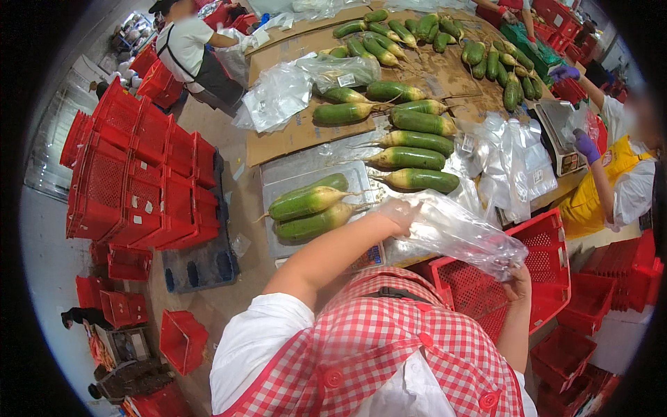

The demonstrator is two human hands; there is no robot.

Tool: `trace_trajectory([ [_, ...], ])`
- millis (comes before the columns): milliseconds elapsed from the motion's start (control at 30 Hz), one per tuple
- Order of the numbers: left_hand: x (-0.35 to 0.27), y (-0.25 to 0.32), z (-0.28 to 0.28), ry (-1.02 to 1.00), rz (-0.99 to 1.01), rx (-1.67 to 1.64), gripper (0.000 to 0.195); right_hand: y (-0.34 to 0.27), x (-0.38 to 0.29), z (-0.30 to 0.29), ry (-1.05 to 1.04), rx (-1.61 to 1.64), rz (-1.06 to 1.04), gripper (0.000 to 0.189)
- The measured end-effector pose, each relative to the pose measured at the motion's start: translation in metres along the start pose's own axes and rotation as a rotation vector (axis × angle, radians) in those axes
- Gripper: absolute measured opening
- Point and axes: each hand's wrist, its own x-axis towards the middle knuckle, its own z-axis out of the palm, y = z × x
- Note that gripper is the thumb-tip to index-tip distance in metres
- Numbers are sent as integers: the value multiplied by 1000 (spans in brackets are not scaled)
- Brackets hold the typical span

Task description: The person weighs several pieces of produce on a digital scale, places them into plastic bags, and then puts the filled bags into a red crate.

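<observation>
A clear plastic bag [458, 227] is stretched between my two hands in front of my checked apron. My left hand [398, 215] is at the bag's left end, its fingers partly inside or behind the film. My right hand [516, 279] grips the bag's other end, above a red crate. Left of my left hand, several green radishes [307, 200] lie in a metal tray [271, 182] on a scale whose keypad [372, 256] shows beside my forearm. Beyond the bag, more green radishes [419, 180] lie in a row with their root ends pointing left.
An open red crate [560, 260] stands at my right, below the table edge. Plastic bags [500, 167] lie on the table near another scale [555, 135]. A person in a yellow apron [589, 193] works at right. Stacked red crates [140, 182] stand at left on a blue pallet [200, 266].
</observation>
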Motion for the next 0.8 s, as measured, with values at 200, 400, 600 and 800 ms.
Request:
trace_trajectory([
  [200,-131,-7,-99,206,1002,-956,31,27,33,-32,11,90,181,37],
  [400,-188,-139,-51,426,-383,-160,73,46,39,29,75,-67,256,47],
  [600,-193,-127,-67,785,-408,-456,68,39,28,59,89,-186,186,37],
  [800,-191,55,-170,757,704,-1746,61,26,13,89,-68,-304,243,56],
])
